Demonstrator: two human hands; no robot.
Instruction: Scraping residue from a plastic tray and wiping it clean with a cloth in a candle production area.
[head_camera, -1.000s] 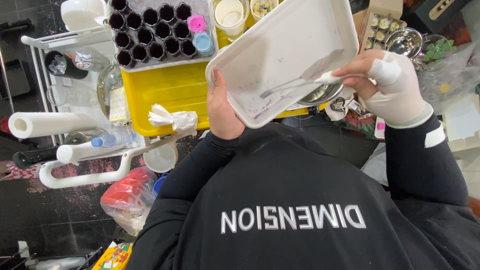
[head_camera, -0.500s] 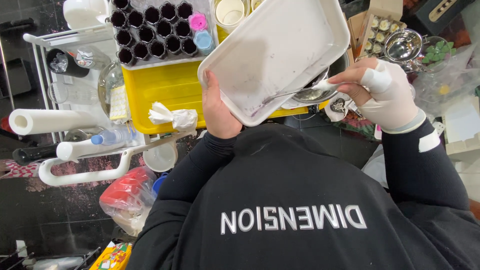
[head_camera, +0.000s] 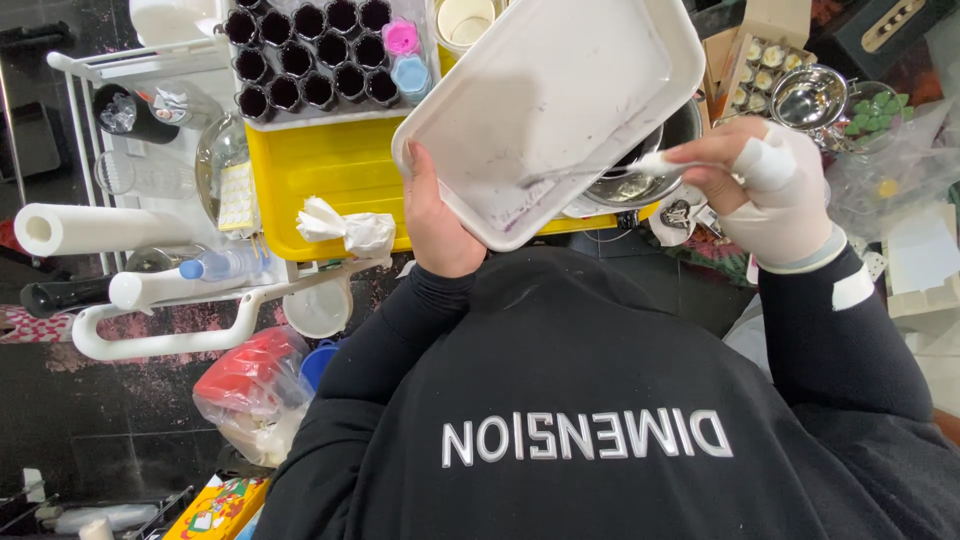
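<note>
the white tray (head_camera: 560, 100) is up in the air, tilted, its lower edge dipping toward the metal bowl (head_camera: 625, 185) that peeks out beneath it. faint purplish smears show on the tray's inner face near the low corner. the left hand (head_camera: 435, 215) has a closed grip on the tray's near edge, thumb over the rim, fingers hidden underneath. the right hand (head_camera: 770, 190), in a white glove with a bandaged finger, has its grip pinched narrow around the handle of a spoon (head_camera: 600, 170), and the spoon's bowl end lies against the tray's surface, down near the low side.

just under the tray sits a yellow bin (head_camera: 320, 190) with a crumpled white tissue (head_camera: 345, 228) on its front lip. behind it, a rack of dark cups (head_camera: 310, 55) with a pink lid (head_camera: 402, 38) and a pale blue lid (head_camera: 410, 72) beside it. off to the left, a paper towel roll (head_camera: 95, 228) lies on a white rack (head_camera: 165, 340), with a clear bottle (head_camera: 225, 265) close by. lower down, a red plastic bag (head_camera: 255, 390). on the right, a shiny steel bowl (head_camera: 810, 95) and a carton of small eggs (head_camera: 765, 65).
</note>
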